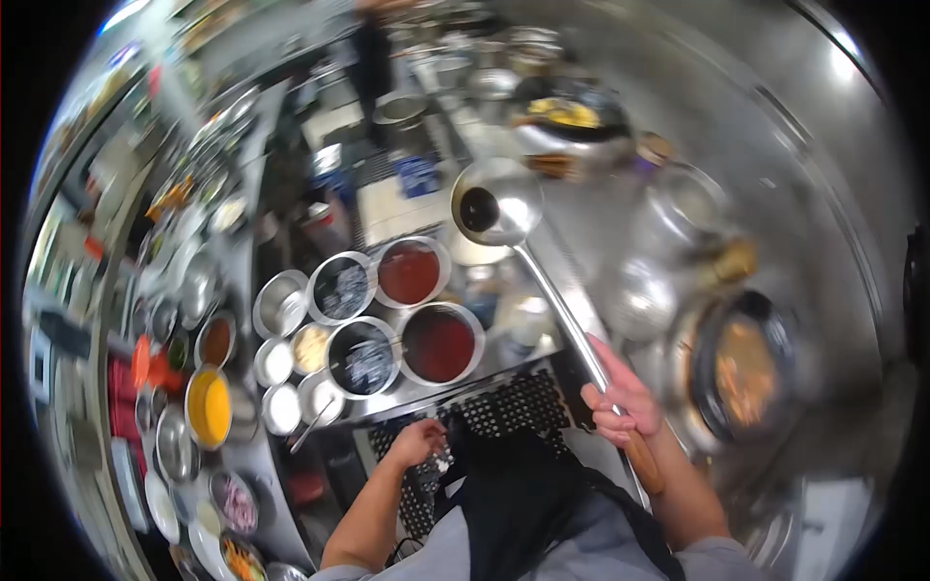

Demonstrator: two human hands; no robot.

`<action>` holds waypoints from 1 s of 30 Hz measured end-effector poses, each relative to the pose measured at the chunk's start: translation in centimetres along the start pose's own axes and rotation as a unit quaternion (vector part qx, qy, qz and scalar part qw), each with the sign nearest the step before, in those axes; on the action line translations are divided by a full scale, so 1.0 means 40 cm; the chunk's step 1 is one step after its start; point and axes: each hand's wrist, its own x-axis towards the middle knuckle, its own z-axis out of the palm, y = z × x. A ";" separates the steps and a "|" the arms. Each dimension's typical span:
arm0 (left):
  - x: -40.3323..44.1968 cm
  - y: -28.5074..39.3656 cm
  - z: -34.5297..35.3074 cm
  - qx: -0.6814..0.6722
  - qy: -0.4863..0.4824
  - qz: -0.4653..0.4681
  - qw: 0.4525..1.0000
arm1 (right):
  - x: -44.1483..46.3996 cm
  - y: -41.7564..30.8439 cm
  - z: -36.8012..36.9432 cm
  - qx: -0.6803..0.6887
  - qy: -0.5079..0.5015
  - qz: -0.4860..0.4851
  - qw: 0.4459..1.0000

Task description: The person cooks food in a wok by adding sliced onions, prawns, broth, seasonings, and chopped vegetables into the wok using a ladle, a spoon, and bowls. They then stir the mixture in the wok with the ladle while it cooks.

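Observation:
My right hand (pixel 625 395) is closed round the handle of a long metal ladle (pixel 560 302) with a wooden grip end. Its bowl, with a small pool of dark liquid inside, is raised beyond the metal counter's pots. Low in front of my dark apron (pixel 523 504), my left hand (pixel 420 443) has its fingers curled in; whatever they hold, if anything, is too small to make out. Nearest to it are a pot of dark red liquid (pixel 441 344), a pot of dark contents (pixel 363 358) and a small white tub (pixel 322 397) with a spoon in it.
On the right, a wok (pixel 744 373) holds food in brownish liquid. Another wok (pixel 572 114) with yellow food stands at the back. Bowls, including one of orange-yellow liquid (pixel 209 407), crowd the left counter. A person (pixel 370 58) stands far off.

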 end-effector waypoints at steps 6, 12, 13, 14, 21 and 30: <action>0.095 0.228 0.181 0.014 0.071 0.106 0.992 | -0.599 -0.085 -0.122 -0.198 0.305 -0.137 0.922; 0.254 0.306 0.270 -0.059 0.130 0.186 0.972 | -0.940 -0.136 -0.170 -0.293 0.563 -0.088 0.767; 0.271 0.314 0.280 -0.065 0.135 0.183 0.972 | -0.981 -0.140 -0.209 -0.261 0.582 -0.102 0.763; 0.286 0.331 0.291 -0.072 0.139 0.181 0.971 | -1.011 -0.131 -0.243 -0.229 0.600 -0.116 0.757; 0.395 0.355 0.350 0.062 0.218 0.234 0.945 | -0.941 -0.023 -0.405 -0.101 0.701 -0.321 0.629; 0.513 0.400 0.408 0.062 0.289 0.279 0.914 | -0.804 0.106 -0.416 -0.303 0.760 -0.200 0.538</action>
